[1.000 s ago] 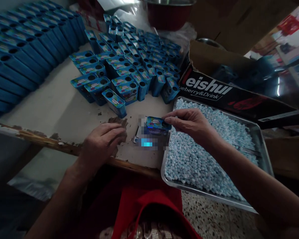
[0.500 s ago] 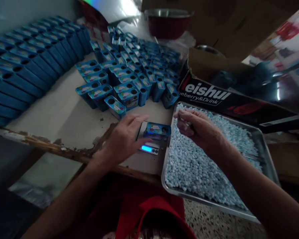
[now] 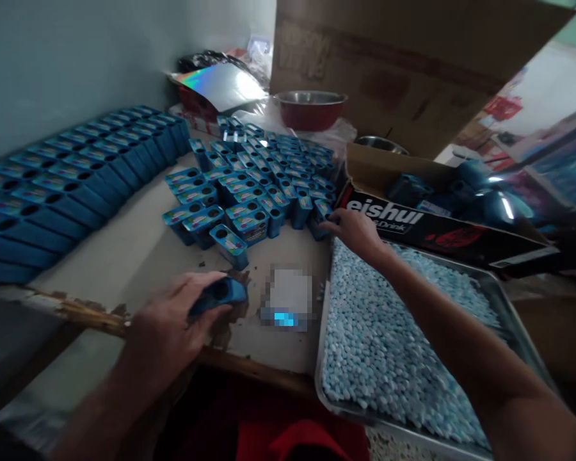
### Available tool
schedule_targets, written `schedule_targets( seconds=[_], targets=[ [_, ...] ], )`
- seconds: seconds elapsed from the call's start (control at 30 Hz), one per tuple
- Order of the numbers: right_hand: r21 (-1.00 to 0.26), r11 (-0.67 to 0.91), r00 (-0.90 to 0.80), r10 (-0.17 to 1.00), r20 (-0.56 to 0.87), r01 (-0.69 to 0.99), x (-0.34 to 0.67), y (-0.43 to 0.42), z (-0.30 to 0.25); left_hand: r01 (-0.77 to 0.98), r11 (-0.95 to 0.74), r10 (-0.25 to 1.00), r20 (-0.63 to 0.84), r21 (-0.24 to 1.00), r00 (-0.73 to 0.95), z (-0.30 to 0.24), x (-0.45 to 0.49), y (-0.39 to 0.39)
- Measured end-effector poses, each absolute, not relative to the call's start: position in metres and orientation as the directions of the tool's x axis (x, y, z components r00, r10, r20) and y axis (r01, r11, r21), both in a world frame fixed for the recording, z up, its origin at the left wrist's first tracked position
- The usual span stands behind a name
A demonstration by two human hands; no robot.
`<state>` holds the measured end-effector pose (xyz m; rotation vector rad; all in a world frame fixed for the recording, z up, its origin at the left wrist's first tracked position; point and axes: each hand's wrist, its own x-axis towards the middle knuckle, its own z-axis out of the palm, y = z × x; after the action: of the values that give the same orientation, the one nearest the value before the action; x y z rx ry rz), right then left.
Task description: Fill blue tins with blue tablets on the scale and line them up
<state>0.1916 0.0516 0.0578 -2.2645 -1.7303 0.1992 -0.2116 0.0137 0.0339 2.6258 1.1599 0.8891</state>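
My left hand (image 3: 168, 323) is closed round a small blue tin (image 3: 219, 295), held just above the near edge of the worn table (image 3: 120, 256). My right hand (image 3: 355, 232) stretches forward to the nearest blue tin (image 3: 319, 215) of the standing cluster (image 3: 254, 186); its fingers touch that tin, and I cannot see whether they grip it. A small scale (image 3: 288, 299) with a lit blue display sits between my hands, its platform bare. A metal tray (image 3: 504, 301) of pale blue candies (image 3: 388, 339) lies under my right forearm.
Rows of blue tins (image 3: 62, 192) lie stacked along the wall at left. A black carton printed "eishui" (image 3: 441, 227) holds more blue items behind the tray. A red bowl with a metal rim (image 3: 310, 109), foil sheets and a big cardboard box (image 3: 403, 64) stand at the back.
My left hand took the tin off the scale and drew it back to the left. My right hand left the tray and reached forward to the cluster of tins. The camera tilted up.
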Motion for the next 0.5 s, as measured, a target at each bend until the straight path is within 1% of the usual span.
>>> schedule_targets(
  seconds=[0.03,0.07,0.1,0.13,0.2,0.27,0.33,0.4,0.5],
  targets=[
    [-0.14,-0.263,0.27,0.962,0.034,0.954,0.189,0.057,0.054,0.692,-0.652,0.74,0.462,0.311,0.489,0.034,-0.231,0.016],
    [-0.022,-0.285,0.286,0.958,0.015,0.958,0.186,0.061,0.052,0.745,-0.605,0.767,0.456,0.281,0.452,0.034,-0.251,0.017],
    [0.05,-0.303,0.303,0.953,0.019,0.952,0.184,0.062,0.05,0.79,-0.558,0.791,0.451,0.254,0.414,0.034,-0.269,0.019],
    [0.082,-0.317,0.315,0.948,0.04,0.945,0.182,0.06,0.049,0.828,-0.512,0.809,0.455,0.23,0.374,0.035,-0.286,0.021],
    [0.063,-0.316,0.308,0.945,0.105,0.947,0.18,0.047,0.052,0.879,-0.435,0.835,0.453,0.197,0.312,0.038,-0.314,0.027],
    [-0.01,-0.25,0.248,0.954,0.168,0.968,0.175,0.023,0.059,0.905,-0.383,0.855,0.441,0.185,0.271,0.042,-0.336,0.035],
    [-0.099,-0.116,0.135,0.969,0.206,0.988,0.167,-0.009,0.065,0.913,-0.353,0.881,0.402,0.205,0.251,0.049,-0.352,0.046],
    [-0.173,0.042,-0.007,0.98,0.199,0.984,0.155,-0.039,0.063,0.907,-0.359,0.897,0.35,0.221,0.27,0.058,-0.367,0.06],
    [-0.205,0.198,-0.151,0.962,0.227,0.959,0.139,-0.07,0.046,0.89,-0.411,0.892,0.289,0.197,0.348,0.074,-0.388,0.084]
  ],
)
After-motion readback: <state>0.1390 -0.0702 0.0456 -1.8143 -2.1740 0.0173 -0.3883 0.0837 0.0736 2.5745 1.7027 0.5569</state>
